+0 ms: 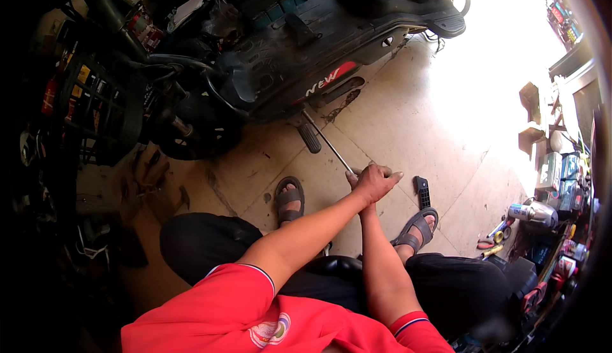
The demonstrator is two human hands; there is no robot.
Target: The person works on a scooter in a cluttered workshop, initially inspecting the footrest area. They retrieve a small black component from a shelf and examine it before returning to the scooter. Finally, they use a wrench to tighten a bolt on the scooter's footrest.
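A long thin metal rod tool [328, 141] slants from the underside of a dark scooter [274, 76] down to my hands. Its far tip meets the scooter's lower side beside a black ribbed pedal [309, 137]. My left hand [377, 184] lies on top, fingers curled at the tool's near end. Beneath it, my right hand [352, 178] is mostly covered, closed around the same end. The tool's handle is hidden by the hands, so its exact kind does not show. On the floor to the right lies a loose black pedal [421, 192].
My sandalled feet flank the hands, the left sandal [290, 200] and right sandal [415, 230]. Spray cans [521, 211], hand tools and boxes crowd the right side. At left stands the scooter's black basket [95, 108]. Strong light washes out the upper-right floor.
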